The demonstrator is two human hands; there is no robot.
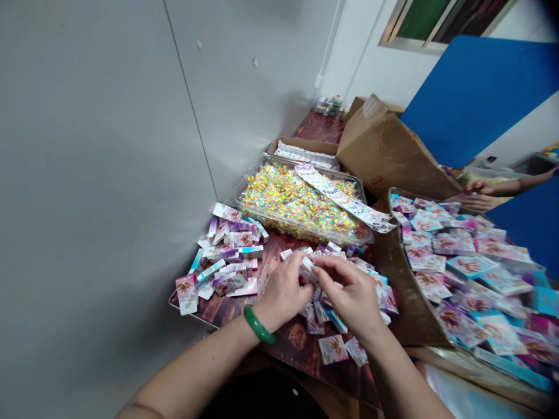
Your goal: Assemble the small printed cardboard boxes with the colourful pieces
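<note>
Both hands meet over the dark red wood-patterned table (279,247). My left hand (286,289), below a green bangle (258,325), is closed round a small printed box (307,269). The fingertips of my right hand (353,294) pinch the top end of that same box. Beneath and behind the hands lie several more small boxes in purple, pink and blue. To the left is a pile of similar boxes (229,250). Two loose boxes, one of them a pink and white box (333,349), rest near the front edge.
Behind the hands a clear tray (301,230) holds colourful bead packets, with a sticker strip (340,196) across it. A cardboard carton (408,279) full of boxes stands right. Another person's hands (483,189) show far right. A grey wall borders the left.
</note>
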